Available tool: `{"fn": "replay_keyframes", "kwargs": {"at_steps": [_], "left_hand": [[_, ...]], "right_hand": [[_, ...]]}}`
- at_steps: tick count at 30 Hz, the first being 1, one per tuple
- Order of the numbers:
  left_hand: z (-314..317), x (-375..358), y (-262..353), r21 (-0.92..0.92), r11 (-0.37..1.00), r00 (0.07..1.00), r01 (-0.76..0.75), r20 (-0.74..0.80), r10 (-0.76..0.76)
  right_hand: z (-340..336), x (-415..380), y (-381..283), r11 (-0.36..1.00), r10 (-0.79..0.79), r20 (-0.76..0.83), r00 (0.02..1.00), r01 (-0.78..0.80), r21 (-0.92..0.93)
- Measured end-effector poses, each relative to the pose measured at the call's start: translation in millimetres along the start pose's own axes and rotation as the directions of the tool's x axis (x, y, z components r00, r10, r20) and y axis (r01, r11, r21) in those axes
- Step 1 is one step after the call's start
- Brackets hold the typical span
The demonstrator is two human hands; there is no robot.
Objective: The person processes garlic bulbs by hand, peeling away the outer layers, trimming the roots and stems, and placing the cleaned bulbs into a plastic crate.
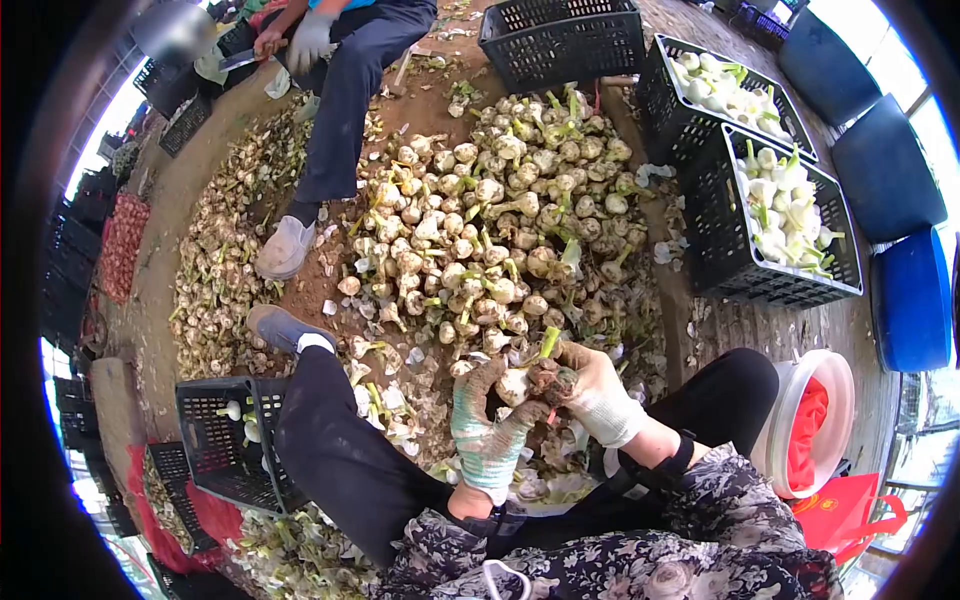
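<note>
In front of my lap, my left hand (pixel 485 435), in a dirt-stained green and white glove, has its fingers closed round a whitish garlic bulb (pixel 513 387). A short green stem (pixel 550 342) sticks up beside the bulb. My right hand (pixel 600 398), in a white glove with soil-caked fingertips, is curled closed against the bulb's right side. A small reddish bit shows under its fingers, but what it grips is hidden. Just beyond both hands lies a large heap of untrimmed garlic bulbs (pixel 500 215) with stems and roots.
Black crates of cleaned white garlic (pixel 785 205) stand at the right, another black crate (pixel 565 45) at the back. A crate (pixel 235 440) sits by my left leg, a white bucket (pixel 840 425) by my right knee. A co-worker's leg (pixel 340 110) is at upper left.
</note>
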State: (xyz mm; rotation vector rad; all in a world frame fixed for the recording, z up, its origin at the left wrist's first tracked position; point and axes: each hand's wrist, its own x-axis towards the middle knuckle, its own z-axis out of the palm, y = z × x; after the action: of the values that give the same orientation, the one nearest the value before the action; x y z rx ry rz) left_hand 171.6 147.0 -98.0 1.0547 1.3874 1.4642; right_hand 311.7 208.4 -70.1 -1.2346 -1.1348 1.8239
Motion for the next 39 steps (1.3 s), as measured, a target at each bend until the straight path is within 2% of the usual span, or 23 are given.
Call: {"fn": "replay_keyframes", "kwargs": {"at_steps": [1,5,8,10,13,14,15,16,17,20,22,24,25,26,28,30,31,32,34,35,36,38,39], "left_hand": [[-0.6,0.5,-2.4,0.017,1.000,1.000,-0.020,0.011,0.020],[-0.3,0.0,-2.0,0.039,0.998,0.998,-0.056,0.025,0.055],[-2.0,0.1,-0.8,0.042,0.998,0.999,-0.040,-0.003,0.040],[-4.5,3.8,4.3,0.211,0.964,0.987,-0.162,0.044,0.156],[-2.8,6.6,12.6,0.274,0.938,0.977,-0.211,0.061,0.202],[-1.5,6.8,15.5,0.274,0.939,0.978,-0.208,0.061,0.199],[0.3,6.1,18.2,-0.065,0.992,0.994,0.106,0.015,-0.105],[2.1,5.9,19.3,-0.393,0.832,0.916,0.391,0.073,-0.396],[3.8,6.7,19.0,-0.480,0.755,0.880,0.446,0.081,-0.468],[-0.5,8.7,9.1,-0.502,0.696,0.838,0.514,0.122,-0.531],[-1.4,8.8,7.9,-0.513,0.662,0.814,0.547,0.140,-0.564],[0.0,8.2,11.8,-0.406,0.745,0.841,0.530,0.139,-0.523],[-0.2,5.2,6.4,-0.168,0.922,0.937,0.350,0.079,-0.342],[0.8,4.9,7.5,-0.166,0.921,0.936,0.351,0.080,-0.343],[3.0,5.6,11.5,-0.254,0.888,0.923,0.383,0.157,-0.352],[-2.6,9.4,14.7,-0.350,0.853,0.922,0.388,0.169,-0.350],[-6.8,11.0,21.5,-0.463,0.741,0.874,0.486,0.283,-0.396],[-9.7,11.8,25.8,-0.549,0.603,0.816,0.578,0.402,-0.417],[-12.5,11.2,26.9,-0.561,0.560,0.792,0.610,0.407,-0.454],[-13.9,10.9,29.1,-0.555,0.530,0.768,0.641,0.470,-0.436],[-16.7,10.4,30.3,-0.545,0.502,0.740,0.672,0.531,-0.414],[-21.8,12.0,18.2,-0.536,0.443,0.694,0.719,0.596,-0.405],[-18.8,14.1,15.2,-0.613,0.349,0.705,0.709,0.597,-0.383]], "right_hand": [[-3.4,-0.1,-3.1,0.994,-0.014,0.000,1.000,0.014,-0.113],[-10.4,-5.5,-15.0,0.996,0.083,0.103,0.991,-0.087,0.030],[-13.8,-4.5,-16.2,0.999,0.029,0.149,0.988,-0.033,0.026],[-12.7,-3.1,-18.4,0.996,0.057,0.156,0.986,-0.066,0.052],[-9.3,-1.1,-18.1,0.979,0.170,0.135,0.976,-0.183,0.091],[-7.5,-1.1,-15.5,0.990,0.132,0.080,0.988,-0.128,-0.058],[-6.2,-1.0,-12.4,0.975,0.087,0.032,0.996,-0.078,-0.209],[-5.9,0.7,-7.5,0.974,0.090,0.033,0.995,-0.081,-0.209],[-6.0,4.0,-0.7,0.975,0.011,0.014,1.000,-0.008,-0.220],[-15.3,9.8,10.4,0.970,-0.068,0.046,0.997,0.077,-0.232],[-22.5,13.0,13.2,1.000,-0.006,0.223,0.975,0.001,0.020],[-18.4,11.7,1.6,0.998,0.052,0.254,0.966,-0.056,0.011],[-16.3,12.2,-2.7,0.994,0.098,0.186,0.978,-0.088,-0.063],[-14.7,12.5,-4.5,0.984,0.137,0.113,0.984,-0.122,-0.133],[-14.1,12.4,-2.4,0.985,0.081,0.101,0.992,-0.065,-0.158],[-11.8,13.0,-5.9,0.925,-0.282,0.231,0.931,0.328,-0.191],[-16.7,11.6,-10.7,0.867,-0.353,0.274,0.895,0.423,-0.262],[-20.4,9.0,-14.7,0.869,-0.353,0.271,0.896,0.421,-0.261],[-25.0,3.7,-25.5,0.884,-0.274,0.344,0.898,0.376,-0.278],[-31.8,6.7,-16.5,0.918,-0.274,0.369,0.888,0.356,-0.174],[-33.1,3.6,-11.1,0.999,-0.035,0.305,0.952,0.030,0.019],[-41.1,4.6,3.9,0.852,0.000,0.414,0.910,-0.217,0.477],[-33.2,1.3,3.8,0.746,0.000,0.347,0.938,-0.231,0.625]]}}
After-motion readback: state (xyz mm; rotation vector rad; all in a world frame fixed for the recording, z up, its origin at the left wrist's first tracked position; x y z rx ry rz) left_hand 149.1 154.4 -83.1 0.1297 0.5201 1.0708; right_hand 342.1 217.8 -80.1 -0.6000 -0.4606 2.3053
